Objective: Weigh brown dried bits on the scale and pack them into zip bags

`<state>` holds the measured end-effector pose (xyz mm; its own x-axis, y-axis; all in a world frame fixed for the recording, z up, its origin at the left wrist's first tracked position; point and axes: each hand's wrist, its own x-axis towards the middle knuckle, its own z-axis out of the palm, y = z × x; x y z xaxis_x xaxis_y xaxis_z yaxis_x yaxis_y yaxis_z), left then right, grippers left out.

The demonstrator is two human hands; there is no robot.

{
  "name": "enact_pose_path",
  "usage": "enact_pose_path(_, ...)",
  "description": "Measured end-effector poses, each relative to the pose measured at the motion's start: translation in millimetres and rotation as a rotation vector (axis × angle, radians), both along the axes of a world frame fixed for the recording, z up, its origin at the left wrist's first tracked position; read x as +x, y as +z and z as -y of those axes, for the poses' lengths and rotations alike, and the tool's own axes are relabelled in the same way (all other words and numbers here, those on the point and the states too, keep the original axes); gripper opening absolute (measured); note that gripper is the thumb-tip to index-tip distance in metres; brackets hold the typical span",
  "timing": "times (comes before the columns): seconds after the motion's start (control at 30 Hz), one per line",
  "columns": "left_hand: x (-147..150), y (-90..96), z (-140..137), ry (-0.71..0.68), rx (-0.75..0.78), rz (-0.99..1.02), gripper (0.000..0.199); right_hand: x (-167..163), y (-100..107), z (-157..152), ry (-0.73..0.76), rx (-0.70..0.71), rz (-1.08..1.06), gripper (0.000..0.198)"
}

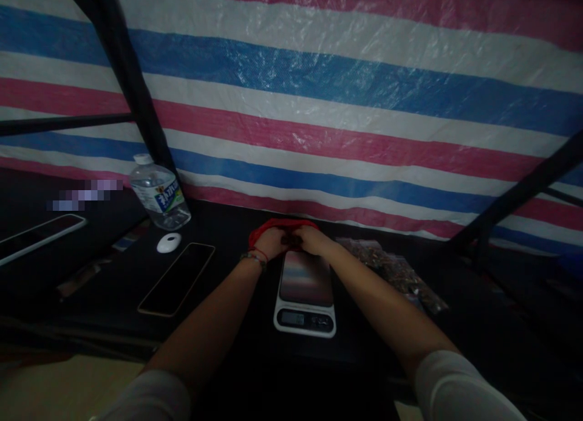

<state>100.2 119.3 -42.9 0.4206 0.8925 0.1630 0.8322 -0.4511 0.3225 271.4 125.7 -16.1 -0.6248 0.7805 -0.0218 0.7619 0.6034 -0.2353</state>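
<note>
Red bag (288, 222), dk inside, L hand (272, 242), R hand (314, 240) at opening, can't tell grip

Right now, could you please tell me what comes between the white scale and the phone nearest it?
In the head view, the person's left forearm reaches across between the phone and the scale, with black tabletop beside it.

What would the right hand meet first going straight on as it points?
Likely the red bag: the right hand points forward and leftward at it, just beyond the digital kitchen scale. Depth there is unclear in the dim light, so the left hand could come first.
</note>
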Motion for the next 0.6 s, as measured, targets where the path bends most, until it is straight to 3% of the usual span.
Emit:
enact_pose_path(0.3,1,-3.7,0,0.008,0.046,0.138,0.022,-7,-8,-13,-0.107,-0.085,-0.226,0.010)
enact_pose_path(0.47,-1,-1.2,-2,0.025,0.098,0.362,0.024,-10,-13,-21,-0.136,-0.184,-0.369,0.015)
enact_pose_path(0.6,-3,2.1,-3,-0.046,0.147,0.364,0.023,-10,-16,-22,-0.122,-0.256,-0.513,0.018)
